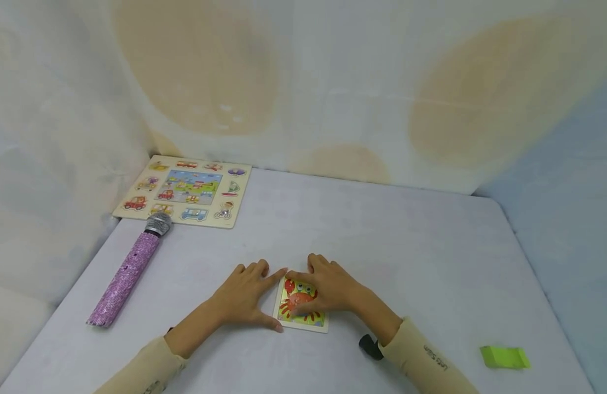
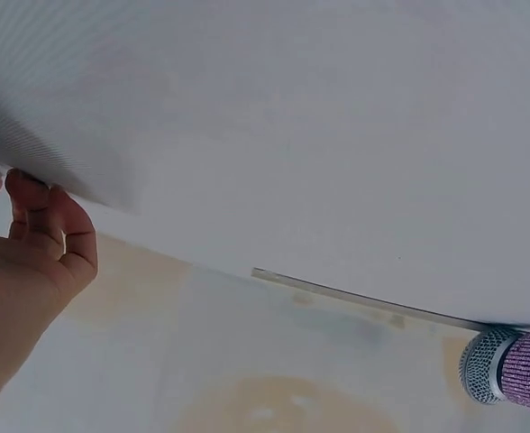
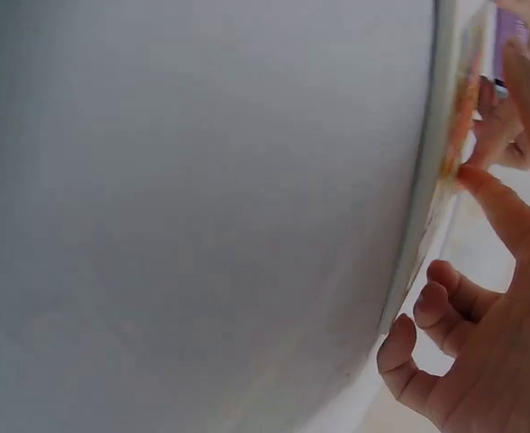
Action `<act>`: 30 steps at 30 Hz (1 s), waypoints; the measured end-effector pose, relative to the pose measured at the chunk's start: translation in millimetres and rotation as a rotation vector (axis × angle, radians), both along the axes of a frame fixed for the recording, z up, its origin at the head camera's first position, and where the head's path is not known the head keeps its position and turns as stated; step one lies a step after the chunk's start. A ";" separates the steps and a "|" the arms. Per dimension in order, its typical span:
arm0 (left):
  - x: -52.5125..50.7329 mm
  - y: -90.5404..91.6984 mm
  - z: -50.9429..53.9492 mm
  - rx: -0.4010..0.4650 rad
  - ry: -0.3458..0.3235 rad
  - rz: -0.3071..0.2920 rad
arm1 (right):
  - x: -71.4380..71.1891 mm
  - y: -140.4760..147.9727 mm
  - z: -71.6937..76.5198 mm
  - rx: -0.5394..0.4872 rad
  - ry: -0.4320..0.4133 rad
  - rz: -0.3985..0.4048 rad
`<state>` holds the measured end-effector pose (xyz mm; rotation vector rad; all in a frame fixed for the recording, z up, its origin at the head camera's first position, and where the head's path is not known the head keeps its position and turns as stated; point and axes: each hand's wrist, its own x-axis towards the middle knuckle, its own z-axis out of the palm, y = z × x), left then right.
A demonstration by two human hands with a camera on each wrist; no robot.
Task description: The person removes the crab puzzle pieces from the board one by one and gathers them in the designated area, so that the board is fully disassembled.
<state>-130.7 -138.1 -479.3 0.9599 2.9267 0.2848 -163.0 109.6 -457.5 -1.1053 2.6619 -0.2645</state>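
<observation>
A small square board with a red crab picture lies on the white table near its front middle. My left hand is at its left side, thumb and index finger spread, their tips at the board's left corners. Over the board's right part is my right hand, its index finger at the top edge and its thumb on the crab picture. The right wrist view shows the board edge-on, with the right hand beside it. In the left wrist view the left hand shows with bent fingers.
A wooden vehicle puzzle board lies at the back left. The purple microphone rests at the left, its head by that board. A bright green block is at the front right, and a black object lies beside my right sleeve.
</observation>
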 end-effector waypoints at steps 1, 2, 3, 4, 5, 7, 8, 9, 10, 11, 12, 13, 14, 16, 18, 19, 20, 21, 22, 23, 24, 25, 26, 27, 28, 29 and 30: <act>0.5 0.4 0.2 -0.005 0.004 0.000 | -0.5 -0.3 0.9 -0.002 -0.017 -0.001; 0.9 0.9 0.7 -0.009 0.007 -0.001 | -1.5 0.1 1.5 -0.010 -0.039 -0.006; 1.2 1.8 1.3 -0.007 0.009 -0.002 | -2.7 1.3 2.2 -0.022 -0.063 -0.012; 1.2 2.8 1.8 -0.010 0.014 -0.004 | -4.0 2.8 3.1 -0.041 -0.091 -0.021; 1.4 4.0 2.7 -0.008 0.015 -0.004 | -5.4 4.6 4.4 -0.069 -0.125 -0.037; 1.3 6.0 4.2 -0.009 0.019 -0.004 | -7.8 8.4 7.0 -0.155 -0.197 -0.062; 1.3 6.5 5.1 -0.012 0.019 -0.003 | -8.5 10.0 7.8 -0.194 -0.225 -0.069; 1.3 6.7 5.6 -0.017 0.020 0.001 | -8.8 11.0 8.6 -0.226 -0.244 -0.070; 1.4 6.4 5.9 -0.022 0.021 0.005 | -8.8 11.5 8.9 -0.253 -0.259 -0.076; 1.6 5.8 6.0 -0.029 0.022 0.009 | -8.6 11.4 8.6 -0.276 -0.267 -0.078; 2.0 4.8 6.0 -0.034 0.023 0.010 | -8.0 11.0 7.7 -0.291 -0.266 -0.079; 2.5 3.6 6.3 -0.035 0.022 0.010 | -7.3 10.4 6.3 -0.292 -0.257 -0.085; 3.3 2.4 6.2 -0.033 0.021 0.010 | -6.3 9.6 4.7 -0.289 -0.241 -0.090; 5.5 0.0 5.5 -0.032 0.022 0.011 | -4.4 8.0 1.7 -0.277 -0.215 -0.109; 10.0 -1.6 5.4 -0.026 0.023 0.014 | -2.7 6.8 -0.9 -0.266 -0.187 -0.116; 13.1 -2.2 5.6 -0.022 0.025 0.010 | -1.8 6.4 -2.1 -0.257 -0.174 -0.115; 16.8 -2.6 5.3 -0.023 0.029 0.001 | -0.9 6.2 -3.0 -0.245 -0.161 -0.112; 21.1 -2.9 5.3 -0.024 0.034 -0.011 | 0.0 6.1 -3.7 -0.236 -0.149 -0.108; 25.4 -2.7 5.3 -0.024 0.038 -0.028 | 0.7 6.1 -4.4 -0.229 -0.136 -0.105; 29.9 -2.2 5.6 -0.030 0.047 -0.049 | 1.3 6.1 -4.8 -0.232 -0.126 -0.100; 33.8 -1.4 5.3 -0.037 0.059 -0.070 | 1.9 6.2 -5.1 -0.231 -0.117 -0.099; 37.0 -0.4 5.1 -0.046 0.069 -0.088 | 2.3 6.2 -5.2 -0.233 -0.113 -0.100; 39.6 0.6 5.1 -0.059 0.082 -0.101 | 2.6 5.9 -5.2 -0.242 -0.112 -0.100; 41.4 1.7 4.9 -0.071 0.097 -0.109 | 2.9 5.4 -5.0 -0.255 -0.119 -0.105; 42.6 2.6 4.8 -0.082 0.109 -0.113 | 3.0 4.7 -4.7 -0.267 -0.129 -0.110; 43.4 3.2 4.6 -0.095 0.119 -0.113 | 2.8 3.9 -5.0 -0.284 -0.142 -0.114; 43.7 3.7 4.4 -0.101 0.126 -0.111 | 2.8 3.0 -4.4 -0.294 -0.159 -0.121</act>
